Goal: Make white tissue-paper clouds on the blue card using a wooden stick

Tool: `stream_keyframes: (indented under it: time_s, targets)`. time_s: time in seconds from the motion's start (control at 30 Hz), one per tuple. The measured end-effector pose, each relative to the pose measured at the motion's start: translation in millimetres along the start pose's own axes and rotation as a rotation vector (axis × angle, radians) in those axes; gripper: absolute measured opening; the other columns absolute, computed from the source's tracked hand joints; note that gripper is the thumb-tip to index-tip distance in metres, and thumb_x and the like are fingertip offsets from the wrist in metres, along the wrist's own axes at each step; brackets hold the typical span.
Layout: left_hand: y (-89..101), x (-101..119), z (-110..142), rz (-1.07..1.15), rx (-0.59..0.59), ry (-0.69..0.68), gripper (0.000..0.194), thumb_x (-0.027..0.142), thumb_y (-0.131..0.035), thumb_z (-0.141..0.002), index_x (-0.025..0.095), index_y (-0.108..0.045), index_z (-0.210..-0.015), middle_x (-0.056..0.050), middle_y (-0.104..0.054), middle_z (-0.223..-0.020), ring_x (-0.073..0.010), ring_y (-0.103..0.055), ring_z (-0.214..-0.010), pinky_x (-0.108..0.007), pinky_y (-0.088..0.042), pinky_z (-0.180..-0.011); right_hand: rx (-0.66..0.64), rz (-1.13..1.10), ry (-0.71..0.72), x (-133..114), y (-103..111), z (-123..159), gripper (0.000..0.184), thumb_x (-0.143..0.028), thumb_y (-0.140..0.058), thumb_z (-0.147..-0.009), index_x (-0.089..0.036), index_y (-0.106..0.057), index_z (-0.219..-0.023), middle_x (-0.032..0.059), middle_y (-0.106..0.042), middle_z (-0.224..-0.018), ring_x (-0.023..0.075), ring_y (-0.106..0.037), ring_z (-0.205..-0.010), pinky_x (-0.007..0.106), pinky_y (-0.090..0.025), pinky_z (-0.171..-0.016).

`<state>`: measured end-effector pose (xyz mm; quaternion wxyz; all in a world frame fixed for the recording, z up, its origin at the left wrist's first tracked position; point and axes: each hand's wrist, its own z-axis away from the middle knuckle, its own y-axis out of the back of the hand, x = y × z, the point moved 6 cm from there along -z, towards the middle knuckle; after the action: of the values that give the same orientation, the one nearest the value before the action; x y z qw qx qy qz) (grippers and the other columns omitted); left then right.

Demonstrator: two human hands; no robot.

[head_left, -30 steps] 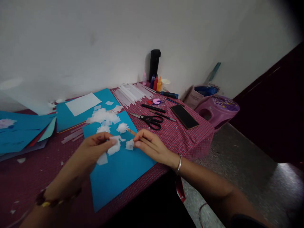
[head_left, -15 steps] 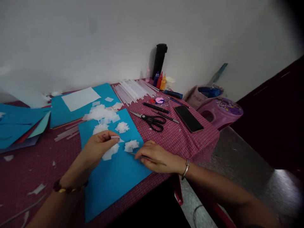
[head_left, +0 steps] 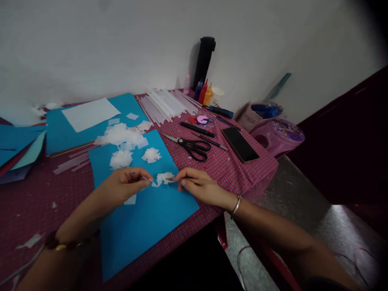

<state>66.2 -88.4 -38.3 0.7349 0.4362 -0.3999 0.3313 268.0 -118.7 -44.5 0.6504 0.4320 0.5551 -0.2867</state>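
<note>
My left hand [head_left: 130,182] pinches a small piece of white tissue paper [head_left: 147,179] over the blue sheet [head_left: 142,226]. In my right hand [head_left: 197,186] is a thin brown stick [head_left: 195,180], its tip touching or just above a ruffled white paper cluster [head_left: 163,178]. Whether the stick is a brush or a pencil I cannot tell. That cluster lies on the sheet between my two hands. Two fuller tissue clusters sit farther back, one left [head_left: 121,159] and one right [head_left: 151,154]. White paper squares [head_left: 131,200] are partly hidden under my left hand.
Black-handled scissors [head_left: 194,147], a marker [head_left: 197,129] and a phone [head_left: 240,144] lie to the right. Behind are loose tissue squares [head_left: 123,135], white paper strips [head_left: 166,106], paint bottles [head_left: 203,93] and a tall black object [head_left: 205,60]. A purple stool [head_left: 279,135] stands beyond the table.
My right hand has moved up and brought the stick's tip to the nearest cluster. My left hand, holding its paper piece, is closer to that cluster. The view has shifted slightly.
</note>
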Motion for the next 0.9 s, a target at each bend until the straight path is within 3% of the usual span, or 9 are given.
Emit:
stream_keyframes:
  time_s: [0.1,0.2,0.3,0.47,0.9]
  targets:
    - [-6.4,3.5,3.6,-0.016,-0.055,-0.016,0.023,0.041,-0.069,-0.068,0.023,-0.072,-0.080,-0.003,-0.068,-0.075,-0.0160,-0.056,-0.067,-0.025,-0.043,-0.061,0.044,-0.107,-0.046,0.8,4.7,-6.3,0.013,-0.015,-0.049,-0.087,-0.016,-0.061,-0.093,-0.0006,-0.063,-0.075,0.0111,-0.059,-0.070,0.024,-0.046,-0.067]
    - [-16.2,6.2,5.6,0.064,-0.098,0.004,0.032,0.040,-0.071,-0.066,0.025,-0.068,-0.094,-0.001,-0.066,-0.073,-0.0153,-0.055,-0.064,-0.025,-0.043,-0.057,0.046,-0.165,-0.064,1.0,6.4,-11.0,0.012,-0.014,-0.049,-0.086,-0.016,-0.060,-0.089,-0.0016,-0.063,-0.072,0.0102,-0.058,-0.066,0.023,-0.046,-0.065]
    - [-27.6,3.4,2.1,0.067,-0.128,0.049,0.030,0.039,-0.072,-0.063,0.023,-0.061,-0.086,0.003,-0.058,-0.062,-0.0127,-0.050,-0.055,-0.023,-0.040,-0.050,0.035,-0.183,-0.066,0.1,5.7,-12.2,0.012,-0.013,-0.048,-0.086,-0.016,-0.060,-0.088,-0.0021,-0.062,-0.070,0.0099,-0.057,-0.065,0.023,-0.046,-0.064]
    - [-31.2,-1.1,-6.7,-0.138,-0.018,0.058,0.024,0.042,-0.067,-0.063,0.019,-0.059,-0.063,0.004,-0.052,-0.054,-0.0110,-0.045,-0.051,-0.022,-0.035,-0.048,0.041,-0.141,-0.066,-0.6,3.6,-11.5,0.014,-0.012,-0.048,-0.085,-0.016,-0.061,-0.089,-0.0023,-0.062,-0.071,0.0100,-0.059,-0.067,0.024,-0.047,-0.065]
    - [-24.1,8.7,-4.0,-0.510,0.078,-0.049,0.027,0.044,-0.053,-0.074,0.023,-0.068,-0.068,0.000,-0.066,-0.062,-0.0191,-0.058,-0.061,-0.028,-0.040,-0.056,0.044,-0.131,-0.071,-3.3,3.9,-7.6,0.013,-0.012,-0.049,-0.086,-0.016,-0.061,-0.089,-0.0024,-0.061,-0.070,0.0107,-0.059,-0.067,0.023,-0.046,-0.065]
